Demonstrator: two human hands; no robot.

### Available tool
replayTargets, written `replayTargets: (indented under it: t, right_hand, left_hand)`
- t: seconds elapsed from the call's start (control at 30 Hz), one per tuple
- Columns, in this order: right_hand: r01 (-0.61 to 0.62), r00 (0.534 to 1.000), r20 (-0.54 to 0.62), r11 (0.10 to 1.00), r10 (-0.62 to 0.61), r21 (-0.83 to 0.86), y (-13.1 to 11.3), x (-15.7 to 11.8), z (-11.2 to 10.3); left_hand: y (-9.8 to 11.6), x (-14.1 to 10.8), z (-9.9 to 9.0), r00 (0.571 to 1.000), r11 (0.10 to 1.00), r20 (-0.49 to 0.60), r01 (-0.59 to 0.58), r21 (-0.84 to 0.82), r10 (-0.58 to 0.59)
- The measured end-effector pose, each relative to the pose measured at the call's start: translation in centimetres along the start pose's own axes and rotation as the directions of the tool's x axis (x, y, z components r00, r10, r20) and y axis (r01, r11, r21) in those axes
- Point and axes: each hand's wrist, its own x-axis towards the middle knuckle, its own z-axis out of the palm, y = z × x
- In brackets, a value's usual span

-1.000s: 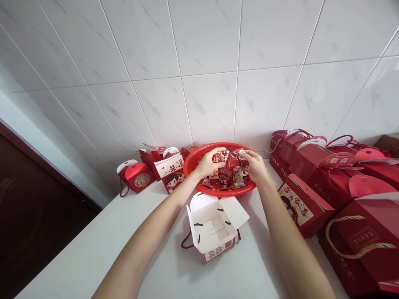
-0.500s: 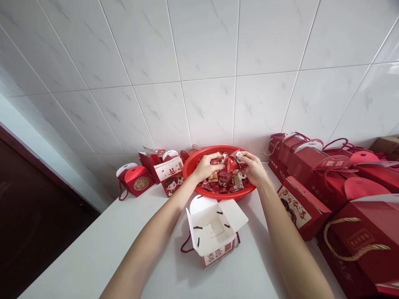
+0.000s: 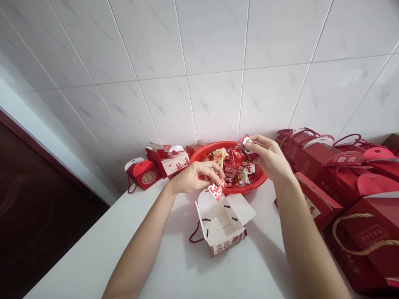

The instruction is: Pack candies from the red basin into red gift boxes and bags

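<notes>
My left hand pinches a red-and-white candy packet over the back edge of an open box. The box stands on the white table, its inside white, its front red with print, its flaps spread. Above the right side of a red basin, my right hand grips a dark red wrapped candy with a white patch. Many wrapped candies fill the basin, mostly red, some gold.
Small red boxes stand at the back left. Many red gift boxes with rope handles crowd the right side. A tiled wall rises behind the white table.
My left hand has come from the basin toward the open box with a packet. My right hand has lifted and moved right with a candy. The view has shifted slightly.
</notes>
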Motion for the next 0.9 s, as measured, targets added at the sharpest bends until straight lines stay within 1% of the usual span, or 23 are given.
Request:
replayTargets:
  t: [0.07, 0.1, 0.17, 0.23, 0.3, 0.37, 0.43, 0.53, 0.6, 0.63, 0.7, 0.77, 0.8, 0.83, 0.87, 0.9]
  right_hand:
    - [0.008, 0.999, 0.046, 0.999, -0.006, -0.053, -0.5, -0.5, 0.5]
    - [0.003, 0.997, 0.076, 0.997, 0.003, -0.081, -0.8, -0.7, 0.7]
    - [-0.018, 0.989, 0.143, 0.991, 0.038, -0.136, -1.1, -1.1, 1.1]
    - [-0.036, 0.976, 0.203, 0.981, 0.076, -0.193, -1.4, -1.4, 1.4]
    - [-0.037, 0.966, 0.238, 0.969, 0.097, -0.243, -1.5, -1.6, 1.6]
    - [-0.017, 0.962, 0.256, 0.960, 0.092, -0.281, -1.7, -1.8, 1.6]
    - [0.012, 0.958, 0.277, 0.951, 0.078, -0.308, -1.9, -2.0, 1.6]
    - [0.032, 0.939, 0.329, 0.926, 0.102, -0.377, -2.5, -2.4, 1.7]
    - [0.047, 0.907, 0.395, 0.894, 0.149, -0.445, -2.8, -2.7, 2.0]
    - [0.053, 0.881, 0.437, 0.877, 0.184, -0.477, -3.0, -2.9, 2.2]
    - [0.065, 0.802, 0.530, 0.843, 0.274, -0.534, -3.0, -3.2, 2.7]
    - [0.078, 0.705, 0.604, 0.807, 0.371, -0.586, -2.8, -3.4, 3.4]
    - [0.097, 0.669, 0.625, 0.786, 0.403, -0.610, -2.7, -3.5, 3.7]
    - [0.127, 0.652, 0.633, 0.763, 0.417, -0.634, -2.5, -3.6, 4.1]
    - [0.161, 0.654, 0.631, 0.739, 0.417, -0.655, -2.3, -3.6, 4.3]
    - [0.191, 0.666, 0.624, 0.714, 0.410, -0.673, -2.2, -3.7, 4.6]
  left_hand:
    - [1.1, -0.7, -0.1, 0.984, 0.995, 0.167, 0.045, 0.089, -0.060]
    - [1.5, -1.0, -0.2, 0.971, 0.990, 0.226, 0.054, 0.131, -0.083]
    - [2.1, -1.4, -0.1, 0.950, 0.980, 0.293, 0.055, 0.189, -0.110]
    - [2.3, -1.6, 0.0, 0.937, 0.975, 0.322, 0.071, 0.211, -0.138]
    - [2.5, -1.8, 0.1, 0.913, 0.969, 0.358, 0.121, 0.217, -0.194]
    - [2.7, -2.0, 0.1, 0.887, 0.957, 0.382, 0.185, 0.224, -0.261]
    - [3.1, -2.1, -0.1, 0.877, 0.940, 0.368, 0.225, 0.255, -0.310]
    - [3.7, -2.4, -0.5, 0.889, 0.902, 0.291, 0.242, 0.357, -0.354]
    - [4.0, -2.7, -0.8, 0.885, 0.857, 0.244, 0.262, 0.443, -0.396]
    - [4.2, -2.8, -0.9, 0.877, 0.829, 0.224, 0.279, 0.484, -0.426]
    - [4.4, -3.0, -1.2, 0.854, 0.777, 0.197, 0.313, 0.547, -0.482]
    - [4.5, -3.2, -1.3, 0.832, 0.749, 0.194, 0.335, 0.571, -0.520]
    - [4.5, -3.2, -1.4, 0.822, 0.743, 0.199, 0.345, 0.574, -0.534]
    - [4.5, -3.3, -1.5, 0.810, 0.737, 0.205, 0.354, 0.575, -0.549]
    - [4.5, -3.3, -1.5, 0.799, 0.732, 0.211, 0.363, 0.577, -0.563]
    - [4.4, -3.3, -1.5, 0.788, 0.725, 0.217, 0.370, 0.581, -0.576]
